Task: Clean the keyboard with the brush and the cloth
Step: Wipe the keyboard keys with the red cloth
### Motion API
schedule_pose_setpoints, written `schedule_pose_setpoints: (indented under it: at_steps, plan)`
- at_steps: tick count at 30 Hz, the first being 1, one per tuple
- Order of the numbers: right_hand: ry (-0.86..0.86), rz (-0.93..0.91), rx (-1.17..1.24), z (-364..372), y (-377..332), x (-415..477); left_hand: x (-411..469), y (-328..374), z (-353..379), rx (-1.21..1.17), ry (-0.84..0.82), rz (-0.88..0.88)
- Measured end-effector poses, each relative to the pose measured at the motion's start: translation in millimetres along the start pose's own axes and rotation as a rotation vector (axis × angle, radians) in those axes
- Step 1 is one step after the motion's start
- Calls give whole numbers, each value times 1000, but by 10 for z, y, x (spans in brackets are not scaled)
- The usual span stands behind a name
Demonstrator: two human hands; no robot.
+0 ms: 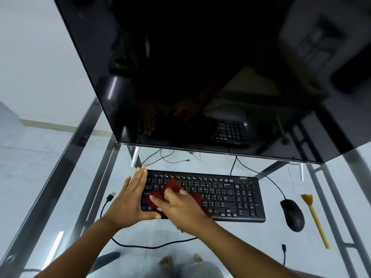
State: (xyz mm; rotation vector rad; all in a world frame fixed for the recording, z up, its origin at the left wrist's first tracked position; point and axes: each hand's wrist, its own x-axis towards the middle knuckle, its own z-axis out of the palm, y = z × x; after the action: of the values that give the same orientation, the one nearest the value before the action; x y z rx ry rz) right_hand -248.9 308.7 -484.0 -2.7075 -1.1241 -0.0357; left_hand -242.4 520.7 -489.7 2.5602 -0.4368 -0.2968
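Observation:
A black keyboard (230, 194) lies on the glass desk in front of the monitor. A dark red cloth (172, 184) is spread over its left half. My right hand (180, 205) lies flat on the cloth with straight fingers and presses it onto the keys. My left hand (130, 199) rests flat against the keyboard's left end, fingers straight, thumb along its front edge. A brush (315, 217) with a yellow handle and orange bristles lies far right on the desk, away from both hands.
A large dark monitor (200, 77) stands right behind the keyboard. A black mouse (292, 214) sits between the keyboard and the brush. A loose USB cable (110, 197) curls left of and in front of the keyboard. The glass desk (60, 197) has a metal frame.

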Motion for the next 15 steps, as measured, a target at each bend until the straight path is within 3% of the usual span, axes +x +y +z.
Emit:
schedule_pose_setpoints:
  at_steps: [4,6,8,10,15]
  plan:
    - [140,359,84,-64,104,190,-10,14,-4,-13,-4,-4]
    - [107,320,96,-1,-52,253,-18,11,2,-15,1,1]
    - [9,106,96,49,-195,248,-17,-6,9,-19,2,8]
    - [4,18,40,29,-122,279,-10,-12,7,-22,1,12]
    - [137,388,72,-71,78,444,-10,5,7,-32,12,8]
